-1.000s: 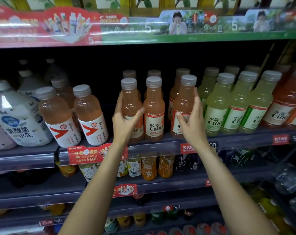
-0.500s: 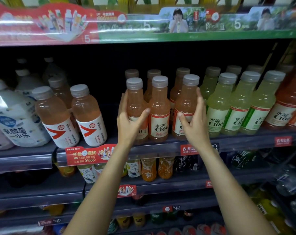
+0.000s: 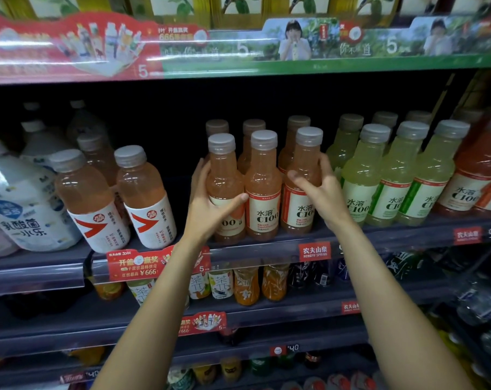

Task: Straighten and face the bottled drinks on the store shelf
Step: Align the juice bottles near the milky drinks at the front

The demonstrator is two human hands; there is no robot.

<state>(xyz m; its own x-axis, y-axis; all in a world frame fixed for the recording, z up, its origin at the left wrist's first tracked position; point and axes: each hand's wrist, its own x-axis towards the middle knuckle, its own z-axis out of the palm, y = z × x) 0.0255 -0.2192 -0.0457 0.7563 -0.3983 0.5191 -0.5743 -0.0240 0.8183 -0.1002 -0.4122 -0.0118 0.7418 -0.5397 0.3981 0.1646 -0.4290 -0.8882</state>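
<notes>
Three peach-coloured C100 bottles stand in the front row of the middle shelf (image 3: 266, 249). My left hand (image 3: 207, 206) grips the left bottle (image 3: 224, 175), thumb across its label, which is turned partly sideways. The middle bottle (image 3: 264, 190) faces forward. My right hand (image 3: 320, 192) grips the right bottle (image 3: 306, 164), thumb in front and fingers behind it; its label faces slightly right. More peach bottles stand behind these three.
Pale green C100 bottles (image 3: 393, 175) crowd the right, with red-orange ones (image 3: 475, 175) beyond. Two tilted peach bottles with red-arrow labels (image 3: 143, 198) and white yoghurt-drink bottles (image 3: 22, 204) sit to the left. Lower shelves hold tea and juice bottles.
My right hand has shifted from the bottle's right side to wrap around it, thumb now in front. The left hand keeps its grip on the left bottle, whose label has turned.
</notes>
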